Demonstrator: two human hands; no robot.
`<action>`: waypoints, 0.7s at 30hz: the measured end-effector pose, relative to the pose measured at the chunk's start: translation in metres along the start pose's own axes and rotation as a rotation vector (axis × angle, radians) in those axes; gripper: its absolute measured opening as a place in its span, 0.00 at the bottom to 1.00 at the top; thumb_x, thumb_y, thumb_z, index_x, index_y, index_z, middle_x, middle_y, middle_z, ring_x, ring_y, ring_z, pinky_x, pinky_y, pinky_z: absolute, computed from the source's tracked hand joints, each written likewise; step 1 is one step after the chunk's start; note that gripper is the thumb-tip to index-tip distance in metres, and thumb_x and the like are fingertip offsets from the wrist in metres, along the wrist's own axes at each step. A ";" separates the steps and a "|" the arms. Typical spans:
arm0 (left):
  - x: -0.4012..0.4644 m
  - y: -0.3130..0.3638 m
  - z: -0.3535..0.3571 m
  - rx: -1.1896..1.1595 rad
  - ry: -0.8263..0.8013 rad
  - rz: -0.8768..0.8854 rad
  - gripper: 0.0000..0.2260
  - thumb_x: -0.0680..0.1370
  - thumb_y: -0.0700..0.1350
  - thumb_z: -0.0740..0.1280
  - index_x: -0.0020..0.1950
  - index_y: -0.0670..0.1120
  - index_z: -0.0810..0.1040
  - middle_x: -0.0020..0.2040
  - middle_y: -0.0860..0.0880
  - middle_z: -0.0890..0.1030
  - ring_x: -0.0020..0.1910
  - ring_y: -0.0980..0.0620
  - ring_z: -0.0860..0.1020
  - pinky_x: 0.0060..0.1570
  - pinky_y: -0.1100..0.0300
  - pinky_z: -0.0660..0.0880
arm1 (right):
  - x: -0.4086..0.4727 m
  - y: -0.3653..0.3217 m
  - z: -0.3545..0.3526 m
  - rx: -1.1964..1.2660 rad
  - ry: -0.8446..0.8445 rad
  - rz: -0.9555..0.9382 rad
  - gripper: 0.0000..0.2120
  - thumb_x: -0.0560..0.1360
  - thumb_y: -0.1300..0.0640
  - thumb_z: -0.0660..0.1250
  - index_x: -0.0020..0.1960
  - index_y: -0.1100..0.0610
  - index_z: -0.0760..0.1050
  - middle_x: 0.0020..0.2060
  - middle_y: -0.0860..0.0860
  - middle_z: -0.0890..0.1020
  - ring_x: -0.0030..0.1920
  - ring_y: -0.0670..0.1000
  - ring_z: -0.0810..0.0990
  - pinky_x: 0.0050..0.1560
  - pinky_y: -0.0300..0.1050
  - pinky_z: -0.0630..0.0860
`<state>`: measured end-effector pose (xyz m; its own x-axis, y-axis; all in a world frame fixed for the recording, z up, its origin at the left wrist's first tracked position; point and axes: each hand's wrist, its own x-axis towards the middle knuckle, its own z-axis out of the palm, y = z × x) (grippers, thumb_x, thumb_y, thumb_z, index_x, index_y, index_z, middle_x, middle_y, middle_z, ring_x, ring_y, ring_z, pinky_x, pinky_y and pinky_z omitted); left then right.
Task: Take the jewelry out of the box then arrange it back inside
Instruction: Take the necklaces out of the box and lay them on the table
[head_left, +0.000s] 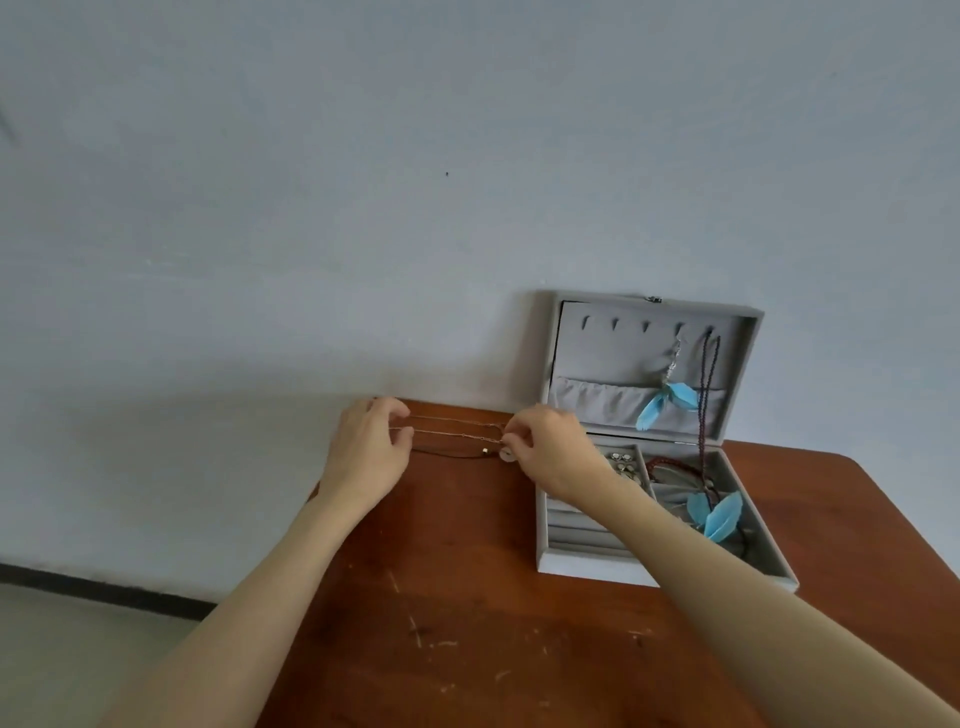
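Note:
A thin gold chain necklace (457, 427) is stretched in two strands just above the far edge of the wooden table (467, 597). My left hand (366, 449) pinches its left end and my right hand (545, 447) pinches its right end. A darker cord with a small gold bead (484, 451) lies under it, and a pale round pendant (506, 455) shows below my right fingers. The grey jewelry box (587, 566) stands open to the right. A blue feather earring (667, 400) and a dark bead string (707, 384) hang in its lid. Another blue feather (722, 517), red beads (670, 464) and small rings (623, 462) lie in its tray.
A pale wall rises right behind the table. The table's left edge drops to the floor (78, 649) at lower left, and its right corner is rounded. My right forearm crosses the box's front left compartments.

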<state>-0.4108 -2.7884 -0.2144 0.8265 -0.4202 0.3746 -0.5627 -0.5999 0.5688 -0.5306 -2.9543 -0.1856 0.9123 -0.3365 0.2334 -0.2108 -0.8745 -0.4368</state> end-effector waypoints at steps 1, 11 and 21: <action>-0.006 0.011 0.001 -0.054 -0.008 0.037 0.08 0.76 0.42 0.64 0.55 0.45 0.76 0.54 0.47 0.76 0.56 0.50 0.74 0.57 0.56 0.70 | -0.009 0.002 -0.008 0.064 0.029 0.014 0.09 0.77 0.58 0.61 0.51 0.59 0.79 0.49 0.54 0.81 0.50 0.52 0.78 0.51 0.43 0.74; -0.045 0.127 0.059 -0.306 -0.129 0.276 0.11 0.77 0.41 0.64 0.58 0.48 0.74 0.53 0.56 0.74 0.52 0.60 0.73 0.53 0.69 0.67 | -0.063 0.086 -0.071 0.315 0.277 0.234 0.09 0.78 0.57 0.61 0.53 0.58 0.78 0.41 0.49 0.81 0.39 0.45 0.78 0.41 0.36 0.76; -0.007 0.176 0.114 0.053 0.040 0.523 0.18 0.77 0.41 0.62 0.68 0.43 0.69 0.65 0.45 0.72 0.66 0.49 0.68 0.66 0.53 0.64 | -0.026 0.153 -0.098 0.174 0.485 0.434 0.11 0.77 0.54 0.60 0.50 0.57 0.78 0.39 0.56 0.83 0.41 0.57 0.81 0.45 0.50 0.78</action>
<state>-0.5174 -2.9685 -0.2008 0.4339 -0.6470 0.6269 -0.8995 -0.3504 0.2610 -0.6214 -3.1136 -0.1734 0.4880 -0.7991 0.3511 -0.4261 -0.5692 -0.7032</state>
